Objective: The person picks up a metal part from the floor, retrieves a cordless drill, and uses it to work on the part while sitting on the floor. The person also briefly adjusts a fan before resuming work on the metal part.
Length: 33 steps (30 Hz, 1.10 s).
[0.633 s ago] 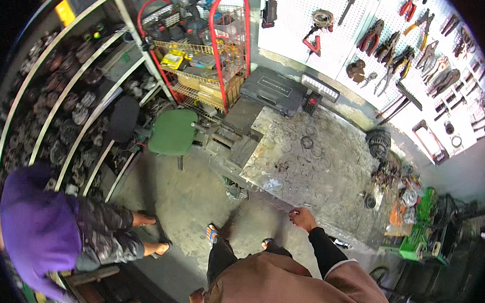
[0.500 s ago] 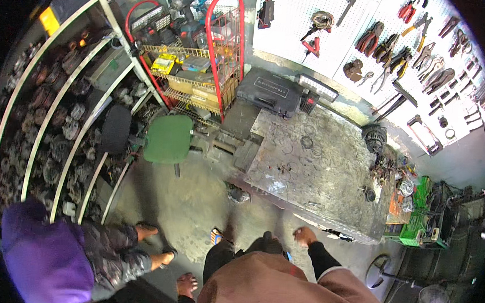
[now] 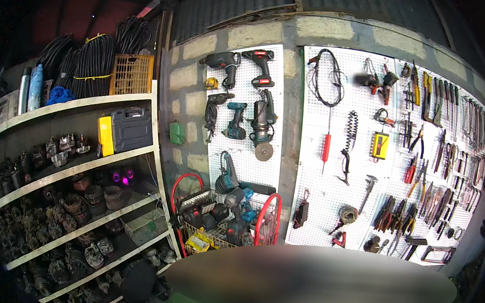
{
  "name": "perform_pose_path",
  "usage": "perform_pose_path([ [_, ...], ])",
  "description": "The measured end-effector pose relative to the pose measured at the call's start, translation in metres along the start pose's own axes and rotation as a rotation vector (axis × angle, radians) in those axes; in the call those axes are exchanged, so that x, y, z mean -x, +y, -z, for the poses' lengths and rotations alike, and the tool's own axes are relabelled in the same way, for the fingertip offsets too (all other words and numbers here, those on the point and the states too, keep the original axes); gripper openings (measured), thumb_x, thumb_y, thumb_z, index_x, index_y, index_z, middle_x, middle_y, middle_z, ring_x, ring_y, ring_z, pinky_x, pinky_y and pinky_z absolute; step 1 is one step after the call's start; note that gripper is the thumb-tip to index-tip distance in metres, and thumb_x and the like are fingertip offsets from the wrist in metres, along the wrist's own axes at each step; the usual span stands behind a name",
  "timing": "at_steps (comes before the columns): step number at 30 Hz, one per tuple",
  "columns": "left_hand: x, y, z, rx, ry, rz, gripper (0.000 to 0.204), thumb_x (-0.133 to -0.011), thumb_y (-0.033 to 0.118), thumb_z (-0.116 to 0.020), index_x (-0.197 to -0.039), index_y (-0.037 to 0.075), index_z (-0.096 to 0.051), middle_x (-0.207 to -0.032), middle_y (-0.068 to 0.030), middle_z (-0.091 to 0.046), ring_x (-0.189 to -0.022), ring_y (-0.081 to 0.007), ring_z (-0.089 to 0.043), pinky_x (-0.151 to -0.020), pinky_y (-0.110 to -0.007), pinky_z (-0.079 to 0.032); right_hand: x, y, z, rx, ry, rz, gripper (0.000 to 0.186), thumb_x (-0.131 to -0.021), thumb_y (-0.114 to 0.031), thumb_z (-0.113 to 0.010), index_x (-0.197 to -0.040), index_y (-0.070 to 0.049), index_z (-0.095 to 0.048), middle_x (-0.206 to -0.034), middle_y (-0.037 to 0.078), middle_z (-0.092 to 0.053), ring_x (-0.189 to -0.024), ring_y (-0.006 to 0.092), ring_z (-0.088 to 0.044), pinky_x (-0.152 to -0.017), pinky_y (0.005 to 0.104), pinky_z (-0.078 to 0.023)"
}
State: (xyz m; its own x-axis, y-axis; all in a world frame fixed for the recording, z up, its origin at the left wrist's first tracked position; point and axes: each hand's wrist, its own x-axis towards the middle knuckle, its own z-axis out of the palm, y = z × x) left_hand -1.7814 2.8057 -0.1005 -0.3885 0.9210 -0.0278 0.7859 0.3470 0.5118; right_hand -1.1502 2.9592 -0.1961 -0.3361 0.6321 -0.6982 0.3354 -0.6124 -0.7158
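Neither my left hand nor my right hand shows. Two white pegboards fill the wall ahead: the left (image 3: 240,164) holds drills (image 3: 234,117) and an angle grinder (image 3: 263,131); the right (image 3: 322,203) carries looped cables (image 3: 327,104), a coiled cord (image 3: 350,136), a yellow-cased device (image 3: 380,146) and several rows of pliers and other hand tools (image 3: 397,216). Below them, a red-framed wire cart (image 3: 267,206) holds power tools and small yellow packages (image 3: 198,243). A large blurred patch covers the lower middle, hiding what lies there.
At the left, metal shelving (image 3: 73,97) bears cable coils (image 3: 92,64), an orange crate (image 3: 130,75), a black-and-yellow case (image 3: 130,131) and dark mechanical parts (image 3: 72,208). A dark chair back (image 3: 137,286) sits low beside it. A block wall (image 3: 322,28) rises behind the boards.
My view has swung up from the floor and workbench to the wall and shelves. My hands and the other person in purple have left the picture.
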Motion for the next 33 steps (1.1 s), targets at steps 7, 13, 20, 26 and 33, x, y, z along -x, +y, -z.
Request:
perform_pose_path([
  [7,-0.117,0.166,0.068,0.321,-0.385,0.251,0.047,-0.107,0.027,-0.059,-0.148,0.008,-0.051,-0.139,-0.0129,-0.06,-0.109,-0.0327,-0.062,-0.093,-0.053,-0.051,-0.116,-0.063,-0.05,-0.159,-0.032,0.14,0.028,-0.095,-0.017,-0.066,-0.113,0.003,-0.071,-0.09,0.013,-0.072,-0.067,0.028,-0.063,-0.061,0.0456,-0.053],
  [13,-0.186,0.202,0.094,0.54,-0.439,0.31,0.048,-0.107,0.032,-0.058,-0.148,0.009,-0.05,-0.141,-0.0165,-0.058,-0.111,-0.0328,-0.066,-0.096,-0.055,-0.055,-0.13,-0.144,-0.041,-0.573,-0.46,0.256,0.029,-0.096,-0.014,-0.062,-0.118,0.002,-0.071,-0.094,0.011,-0.075,-0.068,0.0233,-0.067,-0.059,0.0393,-0.054],
  [20,-0.325,0.276,0.16,0.691,-0.074,-0.29,0.028,-0.101,0.024,-0.066,-0.117,0.002,-0.068,-0.108,-0.0139,-0.073,-0.1,-0.0239,-0.071,-0.09,-0.036,-0.055,-0.088,-0.154,-0.046,-0.055,0.053,0.215,0.033,-0.1,-0.022,-0.054,-0.11,0.002,-0.075,-0.102,0.017,-0.077,-0.08,0.0242,-0.072,-0.066,0.0403,-0.058],
  [26,-0.384,0.376,0.228,0.72,0.019,-0.549,0.028,-0.101,0.022,-0.065,-0.12,0.002,-0.067,-0.105,-0.0155,-0.072,-0.097,-0.0231,-0.072,-0.083,-0.036,-0.054,-0.086,-0.186,-0.059,0.081,0.08,0.173,0.034,-0.1,-0.023,-0.054,-0.11,0.002,-0.075,-0.102,0.017,-0.077,-0.081,0.024,-0.072,-0.067,0.0403,-0.058],
  [33,-0.393,0.376,0.122,0.766,-0.161,-0.633,0.028,-0.101,0.025,-0.062,-0.117,0.003,-0.068,-0.108,-0.0143,-0.073,-0.095,-0.0245,-0.071,-0.084,-0.038,-0.055,-0.092,-0.221,-0.084,0.176,0.135,0.168,0.034,-0.1,-0.023,-0.055,-0.11,0.002,-0.075,-0.102,0.017,-0.077,-0.082,0.0239,-0.072,-0.067,0.0403,-0.058],
])
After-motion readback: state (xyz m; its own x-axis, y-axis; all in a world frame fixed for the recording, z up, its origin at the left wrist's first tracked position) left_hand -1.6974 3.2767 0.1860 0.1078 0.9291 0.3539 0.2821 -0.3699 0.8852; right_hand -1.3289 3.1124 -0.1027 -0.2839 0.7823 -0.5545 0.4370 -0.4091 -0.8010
